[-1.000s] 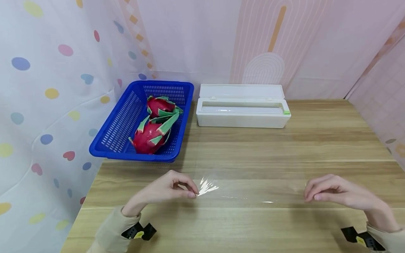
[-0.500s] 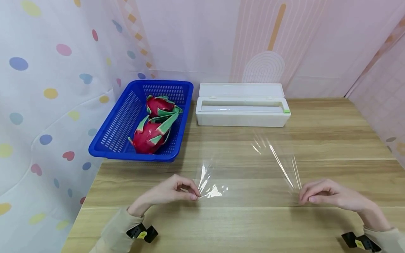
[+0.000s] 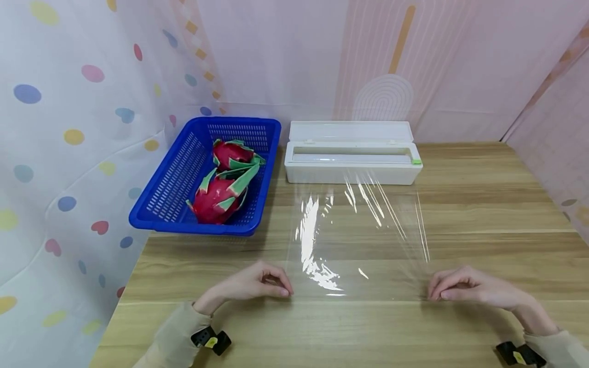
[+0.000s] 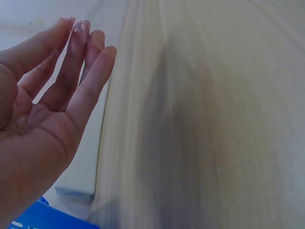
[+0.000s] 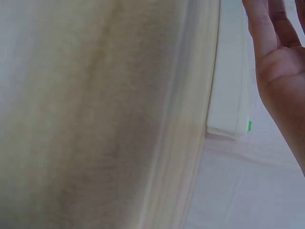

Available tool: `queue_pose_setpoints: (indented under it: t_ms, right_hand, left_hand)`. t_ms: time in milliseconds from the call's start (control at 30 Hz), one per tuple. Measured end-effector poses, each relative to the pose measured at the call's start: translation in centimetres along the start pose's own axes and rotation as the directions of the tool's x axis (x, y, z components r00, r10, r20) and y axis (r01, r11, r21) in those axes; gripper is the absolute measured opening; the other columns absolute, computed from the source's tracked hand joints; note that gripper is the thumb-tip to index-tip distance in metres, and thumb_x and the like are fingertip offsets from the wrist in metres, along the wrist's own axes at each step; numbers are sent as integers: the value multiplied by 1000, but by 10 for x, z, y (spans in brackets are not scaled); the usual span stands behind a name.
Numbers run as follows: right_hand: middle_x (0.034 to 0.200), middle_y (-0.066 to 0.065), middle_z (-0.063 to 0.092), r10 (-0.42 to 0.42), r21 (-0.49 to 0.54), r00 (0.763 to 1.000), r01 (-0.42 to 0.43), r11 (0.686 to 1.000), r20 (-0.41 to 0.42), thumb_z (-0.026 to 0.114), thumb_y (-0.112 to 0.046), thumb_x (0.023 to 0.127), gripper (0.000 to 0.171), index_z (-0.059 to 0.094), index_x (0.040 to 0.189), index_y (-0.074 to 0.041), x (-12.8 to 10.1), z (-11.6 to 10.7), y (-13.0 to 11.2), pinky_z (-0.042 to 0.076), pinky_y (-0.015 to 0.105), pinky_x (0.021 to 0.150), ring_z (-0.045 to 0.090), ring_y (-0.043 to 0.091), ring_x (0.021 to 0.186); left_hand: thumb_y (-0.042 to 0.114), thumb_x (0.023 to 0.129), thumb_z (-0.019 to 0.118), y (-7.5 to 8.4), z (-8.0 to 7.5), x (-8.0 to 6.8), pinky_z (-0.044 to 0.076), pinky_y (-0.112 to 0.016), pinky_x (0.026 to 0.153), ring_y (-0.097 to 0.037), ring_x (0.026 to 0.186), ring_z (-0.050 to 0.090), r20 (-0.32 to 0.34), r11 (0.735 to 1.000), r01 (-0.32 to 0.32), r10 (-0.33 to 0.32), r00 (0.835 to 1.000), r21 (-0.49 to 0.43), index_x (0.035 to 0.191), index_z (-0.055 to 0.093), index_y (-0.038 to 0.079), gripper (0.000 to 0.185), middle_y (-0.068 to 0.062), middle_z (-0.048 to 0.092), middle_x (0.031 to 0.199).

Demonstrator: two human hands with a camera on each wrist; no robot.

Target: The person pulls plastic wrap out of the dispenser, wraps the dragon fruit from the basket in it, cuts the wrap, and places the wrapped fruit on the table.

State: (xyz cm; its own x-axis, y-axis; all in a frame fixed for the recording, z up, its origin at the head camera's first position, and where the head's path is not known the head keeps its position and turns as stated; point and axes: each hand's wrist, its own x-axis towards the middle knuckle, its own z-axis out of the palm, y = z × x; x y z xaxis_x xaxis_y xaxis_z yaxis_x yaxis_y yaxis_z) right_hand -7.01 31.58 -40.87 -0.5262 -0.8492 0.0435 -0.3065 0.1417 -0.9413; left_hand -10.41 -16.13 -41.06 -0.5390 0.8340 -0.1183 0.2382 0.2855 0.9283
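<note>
A sheet of clear plastic wrap [image 3: 354, 245] stretches over the wooden table, from near the white dispenser box [image 3: 354, 174] to its front edge between both hands. My left hand [image 3: 262, 281] pinches the left front corner between thumb and fingers; the left wrist view shows crinkled film at the fingertips of that hand [image 4: 57, 95]. At the right front corner, my right hand [image 3: 469, 286] pinches the film with thumb and fingers. In the right wrist view the fingertips of this hand [image 5: 281, 67] are out of frame. The dispenser's lid stands raised, and a white roll shows inside.
Left of the dispenser stands a blue basket [image 3: 161, 225] holding two red dragon fruits [image 3: 215, 202] with green scales. A patterned curtain [image 3: 285, 61] hangs behind the table [image 3: 497, 214] and along both sides.
Both hands have come slightly toward the person and a little closer together. Bright glints and creases have spread over the film, which now shows up to the dispenser.
</note>
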Motion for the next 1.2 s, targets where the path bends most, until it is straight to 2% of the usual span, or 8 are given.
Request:
queue_pose_setpoints:
  t_ms: [167,367,500,600,733,867,1067,1200]
  right_hand:
    - [112,16,64,26,7,1000,-26,1000,4,45,13,91,35,67,112,-4,1,2,4,47,23,92,59,11,107]
    - [109,10,63,-25,1,999,25,1000,21,46,14,90,37,67,113,-5,1,4,14,47,23,87,58,12,103]
    - [105,7,62,-4,-21,1000,5,1000,28,49,11,90,34,68,112,-6,3,5,14,46,22,83,57,10,99]
    - [102,7,60,-20,-59,999,22,998,44,51,9,90,32,68,112,-5,4,7,16,46,22,79,55,10,96]
    - [96,5,57,-65,-121,996,72,990,67,54,9,89,31,69,112,-4,7,8,18,46,22,72,53,10,90]
    - [91,4,56,-78,-161,994,89,983,72,56,7,88,30,69,112,-4,8,9,16,46,21,68,51,10,85]
    - [93,1,58,-52,-213,996,67,975,73,58,1,89,26,70,111,-7,8,11,9,46,21,73,53,7,90]
    - [96,2,62,-8,-205,996,26,978,85,57,-1,90,27,69,113,-7,7,11,6,46,21,73,55,7,91]
  left_hand:
    - [16,89,64,-6,4,2,53,-21,83,3,86,60,5,1000,-8,8,1000,11,95,69,1,17,-16,70,94]
    - [15,88,65,-10,7,3,54,-22,86,1,89,61,15,998,-38,37,999,48,94,70,3,15,-12,69,93]
    - [15,88,65,-8,9,4,54,-21,84,2,87,61,29,995,-16,13,999,97,93,72,5,12,-7,70,91]
    - [15,88,66,-6,11,4,54,-19,82,4,86,60,39,990,8,-13,999,144,92,72,8,11,-3,70,90]
    - [15,87,67,-2,12,5,52,-16,80,7,82,58,43,971,14,-25,999,237,91,74,11,9,2,69,86]
    - [15,85,69,1,14,6,50,-14,76,7,80,55,53,944,-20,3,999,329,89,75,13,8,4,68,83]
    - [15,86,69,1,16,7,48,-12,74,7,81,55,75,916,-47,18,997,398,90,75,14,8,5,69,84]
    - [17,87,68,0,18,8,49,-11,73,7,80,57,67,906,-58,33,997,419,92,75,12,10,4,71,86]
